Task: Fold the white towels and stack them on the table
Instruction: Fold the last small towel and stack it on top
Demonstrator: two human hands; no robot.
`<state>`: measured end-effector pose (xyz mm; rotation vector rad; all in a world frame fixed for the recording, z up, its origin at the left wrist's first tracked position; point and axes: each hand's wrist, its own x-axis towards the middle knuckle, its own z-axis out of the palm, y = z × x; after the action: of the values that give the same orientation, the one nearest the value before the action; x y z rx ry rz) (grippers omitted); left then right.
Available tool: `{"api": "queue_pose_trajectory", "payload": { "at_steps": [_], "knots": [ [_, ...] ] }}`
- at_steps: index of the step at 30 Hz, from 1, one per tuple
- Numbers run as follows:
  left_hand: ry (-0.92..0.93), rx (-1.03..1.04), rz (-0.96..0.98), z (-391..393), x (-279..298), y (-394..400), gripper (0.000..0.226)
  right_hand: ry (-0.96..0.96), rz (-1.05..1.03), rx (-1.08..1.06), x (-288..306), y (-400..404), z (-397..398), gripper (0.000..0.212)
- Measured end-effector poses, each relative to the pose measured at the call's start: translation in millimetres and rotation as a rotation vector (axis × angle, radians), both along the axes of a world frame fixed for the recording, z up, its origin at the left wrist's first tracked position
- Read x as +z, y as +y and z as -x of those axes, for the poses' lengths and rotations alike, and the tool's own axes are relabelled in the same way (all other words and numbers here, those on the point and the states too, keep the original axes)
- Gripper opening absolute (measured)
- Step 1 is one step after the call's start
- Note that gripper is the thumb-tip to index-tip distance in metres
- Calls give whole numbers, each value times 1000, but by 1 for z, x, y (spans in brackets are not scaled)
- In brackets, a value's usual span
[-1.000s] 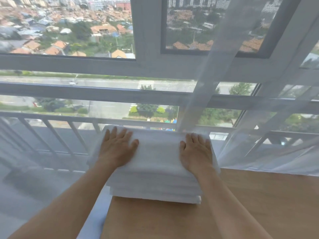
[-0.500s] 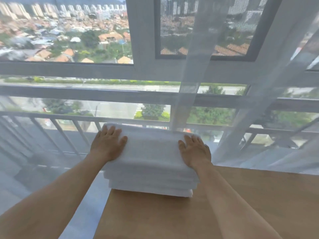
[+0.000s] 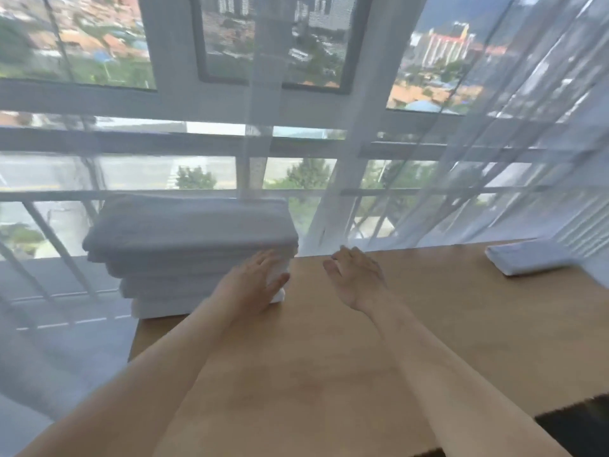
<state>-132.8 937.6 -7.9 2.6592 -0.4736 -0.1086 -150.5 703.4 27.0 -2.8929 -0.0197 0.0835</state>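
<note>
1. Stack of folded white towels (image 3: 191, 245) at the far left corner of the wooden counter (image 3: 329, 374), against the window; the layers lie 1 upon another, and the picture is too blurred to count them.
2. Left hand (image 3: 253, 282) with fingers straight, laid against the stack's near right corner; its grip is relaxed and curls round nothing.
3. Right hand (image 3: 357, 275) just beside the stack, apart from it, held over the bare counter with fingers spread; its grip is likewise loose and holds nothing. Whether the palm touches the wood cannot be told.
4. Single folded towel (image 3: 534, 258) lying flat near the far right edge of the counter, well apart from the stack and from both hands.
5. Sheer curtain (image 3: 478, 143) hanging along the window behind the counter, its lower folds reaching the far edge between the stack and the single towel.
6. Window frame and railing (image 3: 164, 196) behind the stack, with buildings and trees beyond the glass.
7. Dark object (image 3: 576, 427) at the near right corner of the counter; its kind cannot be told.
</note>
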Motion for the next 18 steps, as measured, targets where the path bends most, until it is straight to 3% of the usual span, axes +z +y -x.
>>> {"api": "queue_pose_trajectory", "payload": {
  "at_steps": [6,11,18],
  "knots": [
    [19,-166,-85,39,0,-101,52,155,13,-99,-2,-88,65,49],
    [36,-214,-188,64,6,-184,55,184,-159,-175,-9,-168,99,45],
    [20,-241,-237,84,2,-332,55,189,-229,-202,-35,-308,133,46]
  ]
}}
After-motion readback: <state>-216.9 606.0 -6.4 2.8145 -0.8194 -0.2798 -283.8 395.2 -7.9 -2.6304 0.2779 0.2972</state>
